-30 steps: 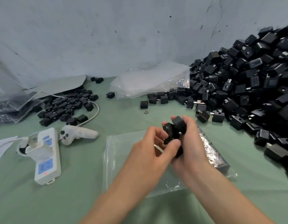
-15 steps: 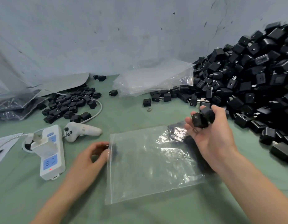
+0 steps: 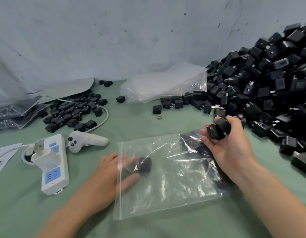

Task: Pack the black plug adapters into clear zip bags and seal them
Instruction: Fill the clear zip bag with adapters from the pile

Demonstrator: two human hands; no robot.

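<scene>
Right hand [image 3: 229,146]: yours, clasping two adapters [image 3: 218,128]. Left hand [image 3: 106,176]: in bag [image 3: 166,194] mouth beside one adapter [image 3: 145,166] (grip blurred, cannot tell).

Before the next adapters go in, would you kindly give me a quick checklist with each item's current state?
1. The zip bag lies flat, mouth towards the left hand: ok.
2. Fingers of the left hand are inside the mouth: ok.
3. The left hand is clear of the adapter inside: cannot tell, blurred.
4. The right hand grips two adapters: ok.
5. The bag is sealed: not ok, mouth open.
</scene>
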